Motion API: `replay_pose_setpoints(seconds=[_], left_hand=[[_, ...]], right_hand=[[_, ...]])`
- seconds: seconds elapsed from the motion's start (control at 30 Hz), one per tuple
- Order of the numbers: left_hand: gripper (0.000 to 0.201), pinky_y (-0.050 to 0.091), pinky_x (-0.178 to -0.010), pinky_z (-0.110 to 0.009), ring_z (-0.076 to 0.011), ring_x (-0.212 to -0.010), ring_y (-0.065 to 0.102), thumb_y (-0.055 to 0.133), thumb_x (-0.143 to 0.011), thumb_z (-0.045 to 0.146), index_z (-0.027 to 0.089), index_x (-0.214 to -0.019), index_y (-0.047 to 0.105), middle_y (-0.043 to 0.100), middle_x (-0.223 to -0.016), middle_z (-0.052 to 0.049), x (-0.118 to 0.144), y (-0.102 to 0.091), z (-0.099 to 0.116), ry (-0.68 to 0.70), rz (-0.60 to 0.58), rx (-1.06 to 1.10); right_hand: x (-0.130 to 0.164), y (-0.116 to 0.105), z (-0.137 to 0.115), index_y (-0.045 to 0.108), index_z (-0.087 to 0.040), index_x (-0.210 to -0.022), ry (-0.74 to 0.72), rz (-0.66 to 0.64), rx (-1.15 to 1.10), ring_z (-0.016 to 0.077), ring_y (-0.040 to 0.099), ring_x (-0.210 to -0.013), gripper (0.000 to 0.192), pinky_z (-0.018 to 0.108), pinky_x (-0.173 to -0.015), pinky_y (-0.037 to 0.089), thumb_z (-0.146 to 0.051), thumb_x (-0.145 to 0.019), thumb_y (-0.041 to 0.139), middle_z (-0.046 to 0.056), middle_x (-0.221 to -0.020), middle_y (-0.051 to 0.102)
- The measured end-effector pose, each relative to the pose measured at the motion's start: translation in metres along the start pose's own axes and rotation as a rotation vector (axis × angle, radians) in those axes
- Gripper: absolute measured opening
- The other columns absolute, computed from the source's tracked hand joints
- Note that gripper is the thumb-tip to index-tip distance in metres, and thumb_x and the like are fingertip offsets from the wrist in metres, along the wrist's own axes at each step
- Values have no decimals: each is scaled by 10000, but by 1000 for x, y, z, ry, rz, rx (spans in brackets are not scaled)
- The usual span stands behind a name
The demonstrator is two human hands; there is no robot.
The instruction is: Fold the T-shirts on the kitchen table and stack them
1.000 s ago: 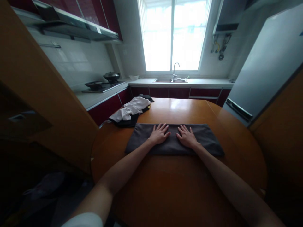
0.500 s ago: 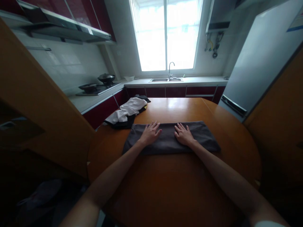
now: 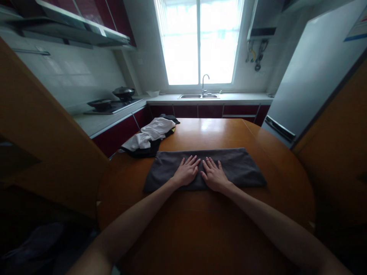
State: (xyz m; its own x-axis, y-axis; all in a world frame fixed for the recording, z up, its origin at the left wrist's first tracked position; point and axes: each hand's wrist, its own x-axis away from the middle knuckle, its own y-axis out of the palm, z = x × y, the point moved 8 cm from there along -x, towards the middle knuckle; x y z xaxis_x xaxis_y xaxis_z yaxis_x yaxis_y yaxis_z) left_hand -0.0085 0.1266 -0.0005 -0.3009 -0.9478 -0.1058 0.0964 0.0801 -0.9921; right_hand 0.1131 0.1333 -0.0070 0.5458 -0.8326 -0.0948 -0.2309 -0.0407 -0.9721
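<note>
A dark grey folded cloth (image 3: 243, 168) lies flat and wide across the near half of the wooden table. My left hand (image 3: 186, 172) rests palm down on it, a little left of its middle, with the fingers spread. Close beside it, my right hand (image 3: 214, 175) also lies flat on the fabric, fingers apart and pointing away from me. A narrow gap separates the two hands. How many layers the cloth has cannot be made out.
The round-ended wooden table (image 3: 200, 225) fills the foreground. A heap of white and black clothes (image 3: 155, 131) lies at its far left edge. Beyond are a counter with a sink (image 3: 197, 96), a stove with pans (image 3: 100, 105) and a fridge (image 3: 309, 72) at right.
Both hands have slid over the cloth toward me and closer together. The cloth stays in place, while the camera view has shifted slightly.
</note>
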Motion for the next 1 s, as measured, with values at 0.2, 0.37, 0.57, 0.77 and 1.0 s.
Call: replay_pose_setpoints(seconds=[0.2,0.37,0.57,0.77,1.0], left_hand=[[543,175,-1229,-552,-241,-1539,209,248,-1043,353,271,-1569,354,266,-1655,-35,-2,1,-2,-13,-14,23],[536,165,-1230,-562,-251,-1539,207,247,-1053,415,282,-1555,380,288,-1648,-38,-3,1,-2,-20,-17,51],[556,241,-1230,-446,-204,-1514,285,229,-1060,426,195,-1524,429,372,-1610,-70,-7,-17,-14,-46,71,191],[569,193,-1225,-542,-283,-1525,246,268,-1050,454,190,-1533,414,339,-1625,-100,-7,-27,-57,-213,112,31],[604,191,-1210,-586,-325,-1533,207,273,-1031,523,231,-1542,409,284,-1650,-93,-8,-8,-67,-233,37,-13]], right_hand=[[-22,-20,99,268,-192,-1602,165,4,53,265,71,-1558,642,598,-1218,37,-493,-1037,236,94,-1682,149],[-19,-32,178,319,-151,-1580,357,55,92,254,150,-1546,625,575,-1227,67,-449,-1046,194,118,-1663,233],[-14,-52,163,405,-116,-1535,369,236,83,292,190,-1533,612,592,-1221,91,-412,-1038,208,149,-1641,287],[-19,-51,94,331,-149,-1574,144,300,34,231,175,-1541,594,490,-1233,131,-396,-1042,230,106,-1647,289],[-25,-12,86,345,-194,-1572,156,8,24,248,120,-1553,617,553,-1225,80,-485,-1028,316,101,-1678,178]])
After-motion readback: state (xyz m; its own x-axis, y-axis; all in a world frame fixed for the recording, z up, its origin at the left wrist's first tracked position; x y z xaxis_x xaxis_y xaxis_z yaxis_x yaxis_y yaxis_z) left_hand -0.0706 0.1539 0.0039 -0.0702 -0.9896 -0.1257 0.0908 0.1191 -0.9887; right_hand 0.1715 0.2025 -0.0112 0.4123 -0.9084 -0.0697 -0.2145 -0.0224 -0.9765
